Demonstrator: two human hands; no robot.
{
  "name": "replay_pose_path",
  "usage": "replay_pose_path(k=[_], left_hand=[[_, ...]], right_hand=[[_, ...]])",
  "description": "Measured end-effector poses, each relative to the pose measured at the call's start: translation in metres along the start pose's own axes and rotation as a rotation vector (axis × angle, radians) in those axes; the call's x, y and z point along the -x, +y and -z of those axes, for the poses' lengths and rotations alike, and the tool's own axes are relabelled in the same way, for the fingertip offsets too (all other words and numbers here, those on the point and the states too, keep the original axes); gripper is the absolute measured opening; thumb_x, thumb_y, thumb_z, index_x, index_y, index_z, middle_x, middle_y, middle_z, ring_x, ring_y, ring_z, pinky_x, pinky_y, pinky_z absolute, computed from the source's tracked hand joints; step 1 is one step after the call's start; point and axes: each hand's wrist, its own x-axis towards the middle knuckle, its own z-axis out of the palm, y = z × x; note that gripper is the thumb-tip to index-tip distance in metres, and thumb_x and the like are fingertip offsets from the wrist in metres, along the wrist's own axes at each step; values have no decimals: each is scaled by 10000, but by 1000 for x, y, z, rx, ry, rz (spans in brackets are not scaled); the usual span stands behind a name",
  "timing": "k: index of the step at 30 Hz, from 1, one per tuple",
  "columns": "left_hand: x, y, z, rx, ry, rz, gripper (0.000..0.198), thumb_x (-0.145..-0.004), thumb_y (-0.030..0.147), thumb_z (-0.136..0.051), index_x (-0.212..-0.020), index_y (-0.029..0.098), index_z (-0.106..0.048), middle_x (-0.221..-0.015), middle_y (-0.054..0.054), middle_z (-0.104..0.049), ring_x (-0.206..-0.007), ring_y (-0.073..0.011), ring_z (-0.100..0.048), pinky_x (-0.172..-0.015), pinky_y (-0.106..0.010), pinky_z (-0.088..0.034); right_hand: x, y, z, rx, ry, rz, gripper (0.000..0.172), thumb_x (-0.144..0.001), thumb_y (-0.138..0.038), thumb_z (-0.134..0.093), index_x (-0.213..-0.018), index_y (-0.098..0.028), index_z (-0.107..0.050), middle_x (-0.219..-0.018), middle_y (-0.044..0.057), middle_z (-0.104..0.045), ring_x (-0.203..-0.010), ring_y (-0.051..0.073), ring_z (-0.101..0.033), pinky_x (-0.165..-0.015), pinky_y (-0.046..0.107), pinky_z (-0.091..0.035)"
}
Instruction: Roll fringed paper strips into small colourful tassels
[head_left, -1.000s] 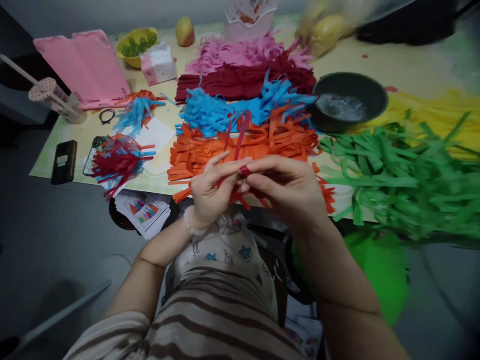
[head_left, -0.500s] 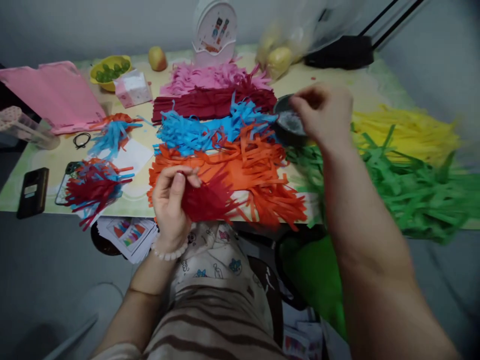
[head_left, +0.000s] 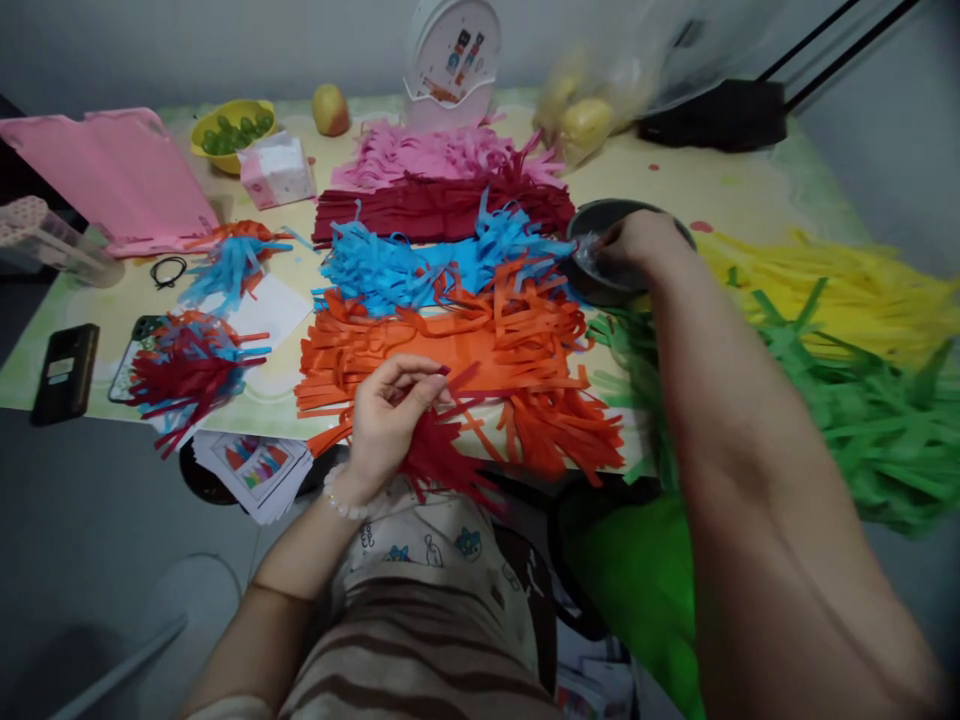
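Observation:
My left hand (head_left: 394,415) pinches a dark red fringed paper tassel (head_left: 448,458) by its top, just over the table's front edge. Its strips hang down towards my lap. Inside a dark round bowl (head_left: 611,285) is my right hand (head_left: 634,245), its fingers lowered to some clear, shiny small things (head_left: 589,250). Whether the fingers grip any of them is hidden. Left of the bowl lie stacks of fringed paper: orange (head_left: 450,345), blue (head_left: 450,265), dark red (head_left: 442,210) and pink (head_left: 442,155).
Green fringes (head_left: 862,420) and yellow fringes (head_left: 840,290) lie at the right. Finished-looking mixed tassels (head_left: 199,370) rest at the left by a phone (head_left: 66,375). Behind are a yellow bowl of green fruit (head_left: 232,130), a tissue pack (head_left: 277,170) and an apple (head_left: 330,110).
My right hand has gone lower into the bowl, and the bowl shows more fully. My left hand has shifted right and slightly down with the dark red tassel. The view has turned a little.

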Motion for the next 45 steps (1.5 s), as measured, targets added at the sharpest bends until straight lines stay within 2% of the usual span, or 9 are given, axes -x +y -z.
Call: replay_pose_path(k=[3,7,12,14,18,25,31,40,45], left_hand=[[-2,-4,1,18,-37,0,291,-799,421,-889,-894,184,-750,-741,-17,-769,-662,-97,-699,-668,-188,-547],[-7,-11,4,38,-47,-43,266,-793,404,-901,-864,186,-768,-832,-38,-807,-681,-86,-703,-686,-181,-547],[-9,-14,3,84,3,-80,291,-776,441,-910,-860,199,-772,-773,0,-769,-645,-65,-659,-651,-167,-526],[-6,-12,1,57,-2,-104,289,-794,451,-895,-868,200,-772,-776,5,-754,-656,-65,-649,-655,-171,-524],[1,-9,1,-50,8,-205,311,-829,486,-857,-885,195,-765,-845,-14,-754,-739,-93,-678,-700,-199,-544],[12,-4,8,-175,34,-315,331,-873,509,-804,-851,184,-745,-842,-31,-748,-761,-123,-705,-721,-228,-561],[20,-1,13,-421,60,-423,139,-919,330,-765,-856,207,-770,-888,-43,-771,-853,-167,-710,-851,-289,-556],[21,-7,9,-139,129,-379,236,-787,377,-906,-726,199,-765,-716,6,-710,-672,-104,-645,-653,-230,-513],[22,-5,14,-137,-7,-346,124,-831,357,-870,-886,249,-845,-984,-46,-780,-967,-169,-729,-907,-308,-581]], right_hand=[[6,-8,13,74,-85,-156,320,-829,-92,-638,-525,7,-619,-570,-33,-661,-479,-32,-544,-594,219,-373],[37,-42,25,53,9,-170,155,-772,-55,-644,-629,-2,-672,-830,85,-795,-616,-26,-644,-654,254,-395],[155,-112,16,-581,-115,95,129,-806,-4,-737,-818,-132,-748,-679,8,-763,-543,47,-656,-614,207,-509],[209,-133,7,-760,-269,204,47,-842,-151,-794,-856,-178,-758,-718,-5,-764,-589,78,-688,-614,209,-560],[269,-151,-14,-900,-330,132,312,-801,-491,-866,-859,-220,-722,-736,-22,-738,-624,105,-692,-611,232,-592],[286,-157,-31,-915,-234,79,395,-766,-579,-867,-851,-225,-712,-716,-31,-677,-606,95,-627,-589,225,-552],[297,-159,-37,-827,-174,128,438,-802,-641,-806,-844,-224,-678,-696,-24,-615,-605,102,-584,-564,231,-506],[296,-155,-38,-890,-332,102,485,-782,-680,-799,-856,-230,-635,-666,-46,-529,-518,88,-476,-490,235,-436],[297,-151,-37,-828,-196,145,427,-856,-634,-758,-885,-227,-631,-678,-42,-510,-563,90,-482,-521,225,-412]])
